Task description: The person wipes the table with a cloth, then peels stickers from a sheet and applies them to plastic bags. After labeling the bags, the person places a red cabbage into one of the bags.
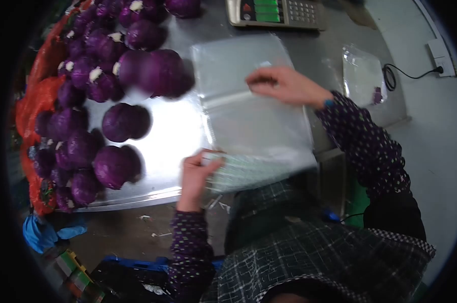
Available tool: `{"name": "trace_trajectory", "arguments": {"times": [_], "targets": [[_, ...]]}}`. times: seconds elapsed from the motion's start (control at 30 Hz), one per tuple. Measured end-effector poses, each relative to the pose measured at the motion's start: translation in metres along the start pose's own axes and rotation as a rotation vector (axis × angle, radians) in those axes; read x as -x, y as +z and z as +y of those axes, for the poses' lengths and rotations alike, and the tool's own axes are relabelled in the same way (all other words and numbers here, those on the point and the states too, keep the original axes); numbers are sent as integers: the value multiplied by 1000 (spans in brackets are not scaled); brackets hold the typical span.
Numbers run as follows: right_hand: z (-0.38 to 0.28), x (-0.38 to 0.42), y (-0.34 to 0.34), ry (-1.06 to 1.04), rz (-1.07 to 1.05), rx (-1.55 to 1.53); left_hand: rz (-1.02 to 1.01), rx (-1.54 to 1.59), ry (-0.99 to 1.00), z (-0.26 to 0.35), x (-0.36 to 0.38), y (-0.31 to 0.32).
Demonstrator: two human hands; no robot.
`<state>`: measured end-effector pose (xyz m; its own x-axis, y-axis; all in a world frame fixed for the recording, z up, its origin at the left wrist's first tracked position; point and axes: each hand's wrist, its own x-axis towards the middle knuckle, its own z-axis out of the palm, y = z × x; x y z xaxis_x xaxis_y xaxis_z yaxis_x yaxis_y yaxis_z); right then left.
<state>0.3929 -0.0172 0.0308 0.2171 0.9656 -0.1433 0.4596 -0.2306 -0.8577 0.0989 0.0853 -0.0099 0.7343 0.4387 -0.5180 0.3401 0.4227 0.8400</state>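
My left hand (195, 177) grips the near edge of a clear plastic bag (253, 126) at the front edge of the steel table (173, 131). My right hand (284, 85) pinches the same stack of bags further back, near its middle fold. The bags lie flat and overhang the table's front. Several purple cabbages (122, 121) cover the left half of the table; the closest one (114, 165) sits just left of my left hand.
A weighing scale (276, 12) with a keypad stands at the table's far edge. Another clear bag (362, 76) lies at the right, beside a black cable (405, 76). Red mesh sacks (36, 101) hang off the left side. Blue cloth (46, 235) lies on the floor.
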Motion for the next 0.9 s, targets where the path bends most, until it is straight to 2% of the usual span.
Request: {"name": "trace_trajectory", "arguments": {"times": [0.07,0.13,0.2,0.27,0.5,0.57,0.6,0.67,0.7,0.77,0.8,0.83,0.87,0.9], "targets": [[-13,47,9,146,-131,-110,102,190,40,2,4,-26],[-15,78,17,125,-125,-70,132,215,111,5,4,-31],[-15,93,22,94,-103,-47,259,306,133,7,7,-29],[-13,103,27,238,-19,-292,286,274,163,8,10,-22],[-21,135,29,290,-106,-182,323,84,357,10,35,-15],[-18,141,29,150,-144,-10,318,3,385,9,38,-10],[-21,140,31,159,-137,-10,305,13,397,12,40,-7],[-35,127,40,-87,74,23,286,17,401,13,45,0],[-37,123,45,-87,78,21,270,0,386,13,45,5],[-38,120,53,172,-88,-221,255,-24,369,14,47,5],[-35,123,58,173,-87,-224,300,-47,364,15,49,5],[-32,127,63,239,-82,-367,345,-69,355,14,51,4],[-30,130,65,308,-77,-509,344,-67,347,13,52,4],[-30,132,63,318,-77,-512,341,-90,365,11,53,2]]}}
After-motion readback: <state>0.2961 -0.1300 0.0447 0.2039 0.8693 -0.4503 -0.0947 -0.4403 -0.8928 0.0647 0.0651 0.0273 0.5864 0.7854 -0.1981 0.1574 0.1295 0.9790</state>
